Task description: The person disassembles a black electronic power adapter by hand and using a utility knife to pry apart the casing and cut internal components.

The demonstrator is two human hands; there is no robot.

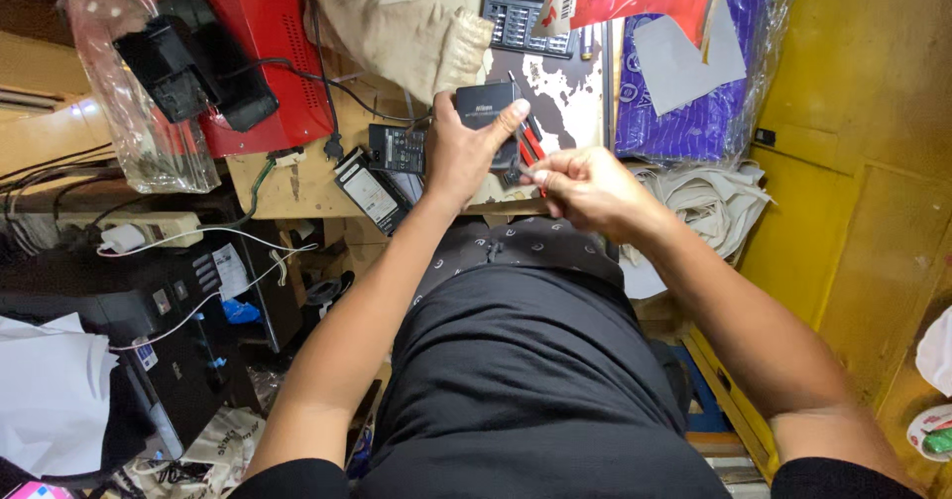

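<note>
My left hand (464, 152) grips a small black box-shaped device (487, 112), about palm-sized, over the wooden workbench (297, 187). The thumb lies across its front face. My right hand (583, 184) is closed on a thin red-handled tool (532, 148), whose tip points at the lower right edge of the black device. Both hands meet just above the bench's near edge, close to my lap.
A red metal box (273, 38) with black gear in a plastic bag (149, 82) stands at the left. Black adapters (382, 167) and cables lie by my left wrist. A dark keypad (521, 18), red and purple packets (684, 72) and white cloth (714, 201) surround them.
</note>
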